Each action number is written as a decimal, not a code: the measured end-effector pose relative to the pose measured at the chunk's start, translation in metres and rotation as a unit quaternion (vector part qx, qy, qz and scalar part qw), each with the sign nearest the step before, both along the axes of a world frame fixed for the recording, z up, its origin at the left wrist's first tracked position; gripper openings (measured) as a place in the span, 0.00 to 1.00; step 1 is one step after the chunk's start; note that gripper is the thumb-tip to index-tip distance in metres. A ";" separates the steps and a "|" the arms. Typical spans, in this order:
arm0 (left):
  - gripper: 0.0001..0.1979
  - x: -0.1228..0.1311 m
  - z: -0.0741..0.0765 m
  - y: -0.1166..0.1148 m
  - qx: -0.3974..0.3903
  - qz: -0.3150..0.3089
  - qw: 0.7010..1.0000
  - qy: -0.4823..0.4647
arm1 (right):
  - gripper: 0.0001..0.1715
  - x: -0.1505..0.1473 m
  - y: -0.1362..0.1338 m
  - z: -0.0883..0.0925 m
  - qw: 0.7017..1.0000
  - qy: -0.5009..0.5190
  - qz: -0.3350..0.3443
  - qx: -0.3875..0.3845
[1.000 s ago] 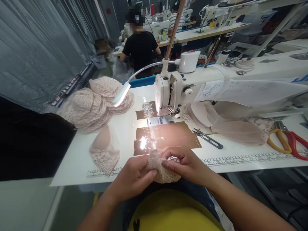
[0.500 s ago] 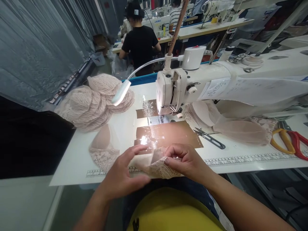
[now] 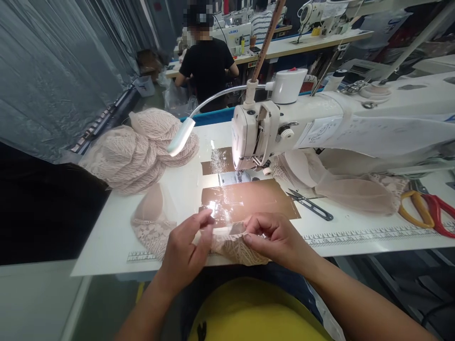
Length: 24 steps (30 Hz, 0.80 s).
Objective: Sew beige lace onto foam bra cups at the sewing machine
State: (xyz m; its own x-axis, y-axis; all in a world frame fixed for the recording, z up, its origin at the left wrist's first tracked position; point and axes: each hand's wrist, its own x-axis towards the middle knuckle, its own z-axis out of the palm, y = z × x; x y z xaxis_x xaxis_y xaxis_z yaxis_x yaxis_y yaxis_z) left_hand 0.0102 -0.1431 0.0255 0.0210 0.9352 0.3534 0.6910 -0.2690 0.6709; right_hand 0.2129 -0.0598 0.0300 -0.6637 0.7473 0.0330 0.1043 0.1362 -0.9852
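A beige lace bra cup [image 3: 238,248] lies at the table's front edge, lace side towards me, its upper edge held up between my hands. My right hand [image 3: 272,234] pinches that edge between thumb and fingers on the right. At the cup's left end, my left hand [image 3: 188,241] has thumb and index finger drawn together on the edge; the exact contact is partly hidden. Beyond both hands is the sewing machine [image 3: 250,135], its needle area lit over a metal plate [image 3: 229,178]. Another lace-trimmed cup [image 3: 151,213] rests left of my left hand.
Stacked lace pieces [image 3: 131,151] sit at the back left, under a bendable lamp [image 3: 181,137]. Thread snips [image 3: 311,206], more bra cups [image 3: 359,194] and red-and-yellow-handled scissors [image 3: 426,210] lie on the right. A ruler strip [image 3: 351,234] runs along the front edge. A co-worker [image 3: 206,66] sits ahead.
My left hand has gone from spread fingers to thumb and index drawn together at the cup's left end. The cup's edge is now straighter between the hands; my right hand keeps its pinch.
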 end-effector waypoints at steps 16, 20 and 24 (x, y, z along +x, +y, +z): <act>0.07 0.015 0.007 0.005 -0.149 -0.113 0.977 -0.101 | 0.09 -0.009 -0.001 0.005 0.992 0.068 -0.018 0.103; 0.09 0.016 0.005 0.005 -0.149 -0.126 0.977 -0.082 | 0.08 -0.009 -0.002 0.000 0.993 0.051 -0.017 0.103; 0.09 0.016 0.006 0.005 -0.154 -0.127 0.978 -0.066 | 0.07 -0.008 -0.002 -0.004 0.986 0.065 -0.019 0.153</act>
